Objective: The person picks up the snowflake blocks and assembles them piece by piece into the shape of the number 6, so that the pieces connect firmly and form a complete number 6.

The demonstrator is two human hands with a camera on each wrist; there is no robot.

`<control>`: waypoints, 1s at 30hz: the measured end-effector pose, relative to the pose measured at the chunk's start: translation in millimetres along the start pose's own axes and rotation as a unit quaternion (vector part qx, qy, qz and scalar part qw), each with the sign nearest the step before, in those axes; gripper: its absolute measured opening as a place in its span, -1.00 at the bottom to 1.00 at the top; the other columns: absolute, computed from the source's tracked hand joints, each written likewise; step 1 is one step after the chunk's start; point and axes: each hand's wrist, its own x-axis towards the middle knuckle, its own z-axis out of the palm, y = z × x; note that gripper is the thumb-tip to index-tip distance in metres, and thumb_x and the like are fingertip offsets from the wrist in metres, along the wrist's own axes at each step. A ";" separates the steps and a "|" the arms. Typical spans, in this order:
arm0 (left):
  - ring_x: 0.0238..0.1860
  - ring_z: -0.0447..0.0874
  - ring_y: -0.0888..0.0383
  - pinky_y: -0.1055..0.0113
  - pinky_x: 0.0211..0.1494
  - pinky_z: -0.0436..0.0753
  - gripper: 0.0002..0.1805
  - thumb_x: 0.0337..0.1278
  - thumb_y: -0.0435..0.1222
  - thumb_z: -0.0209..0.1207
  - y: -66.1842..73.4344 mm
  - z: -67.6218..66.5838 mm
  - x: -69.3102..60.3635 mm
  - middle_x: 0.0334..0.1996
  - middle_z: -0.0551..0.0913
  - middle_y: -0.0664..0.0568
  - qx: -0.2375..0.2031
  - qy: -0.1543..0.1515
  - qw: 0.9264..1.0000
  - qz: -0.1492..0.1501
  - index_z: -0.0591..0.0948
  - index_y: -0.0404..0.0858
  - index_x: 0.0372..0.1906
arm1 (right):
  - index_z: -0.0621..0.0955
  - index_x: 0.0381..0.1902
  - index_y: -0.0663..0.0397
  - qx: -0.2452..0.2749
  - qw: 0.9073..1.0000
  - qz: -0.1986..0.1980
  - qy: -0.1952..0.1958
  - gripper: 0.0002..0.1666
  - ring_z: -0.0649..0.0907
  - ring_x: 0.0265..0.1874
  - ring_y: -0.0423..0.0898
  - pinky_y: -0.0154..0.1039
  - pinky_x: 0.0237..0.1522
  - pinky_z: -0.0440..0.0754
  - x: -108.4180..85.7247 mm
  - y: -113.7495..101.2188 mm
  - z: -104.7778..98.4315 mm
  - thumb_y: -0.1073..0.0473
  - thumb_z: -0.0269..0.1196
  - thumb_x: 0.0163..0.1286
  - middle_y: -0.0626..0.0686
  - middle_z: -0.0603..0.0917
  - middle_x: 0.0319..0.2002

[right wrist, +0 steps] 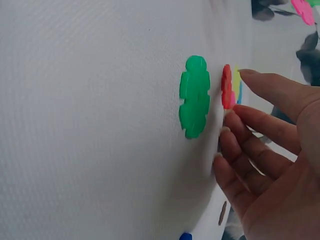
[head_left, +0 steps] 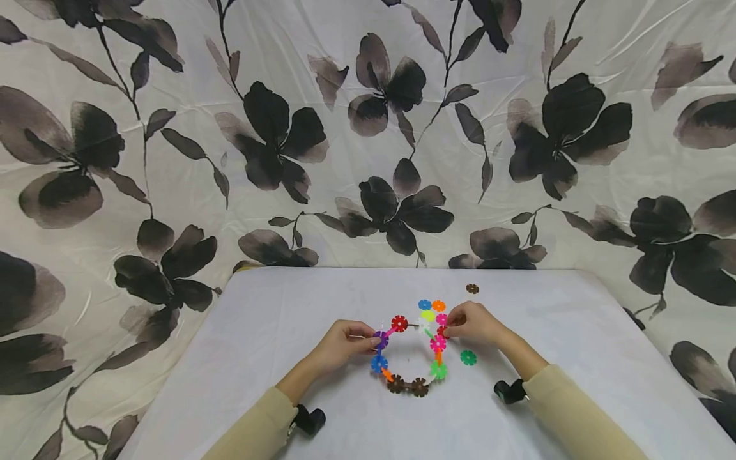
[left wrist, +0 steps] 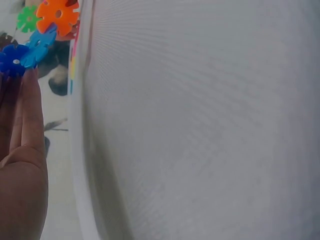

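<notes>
A ring of linked plastic snowflake discs (head_left: 379,364) in several colours is held off the white table, with purple, blue, brown, green, pink and red discs along it. My left hand (head_left: 338,348) pinches its left side at the purple disc (head_left: 382,339). In the left wrist view, fingertips meet a blue disc (left wrist: 14,61); the thumb is hidden. My right hand (head_left: 476,322) reaches down beside the ring's right side. In the right wrist view, its thumb and index finger are spread apart near a loose red disc (right wrist: 226,86), with no disc visibly gripped.
Loose blue (head_left: 424,305), orange (head_left: 439,306), yellow (head_left: 428,315) and pink (head_left: 441,318) discs lie behind the ring. A green disc (head_left: 468,358) lies right of it, and a brown disc (head_left: 472,289) near the table's back edge. A floral curtain (head_left: 379,128) hangs behind.
</notes>
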 end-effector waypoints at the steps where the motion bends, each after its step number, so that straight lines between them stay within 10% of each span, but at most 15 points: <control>1: -0.17 0.83 0.03 0.15 -0.02 0.75 -0.78 0.34 -0.38 0.30 0.6 0.3 -0.1 -0.18 0.78 -0.17 0.000 0.000 1.000 0.001 0.70 -0.50 -0.08 | 0.75 -0.27 0.14 0.000 1.000 0.003 0.000 -0.83 0.56 -0.38 -0.10 -0.21 -0.24 0.57 0.2 -0.5 1.0 0.17 0.49 0.26 -0.07 0.68 -0.39; 30: -0.16 0.83 0.02 0.16 -0.01 0.75 -0.78 0.37 -0.42 0.26 5.5 2.2 -1.7 -0.16 0.78 -0.22 0.009 -0.001 1.000 0.012 0.67 -0.57 -0.07 | 0.72 -0.32 0.18 0.014 1.000 -0.008 -0.005 -0.83 0.51 -0.44 -0.12 -0.28 -0.35 0.50 -6.3 -3.0 4.1 0.23 0.27 0.47 -0.03 0.66 -0.43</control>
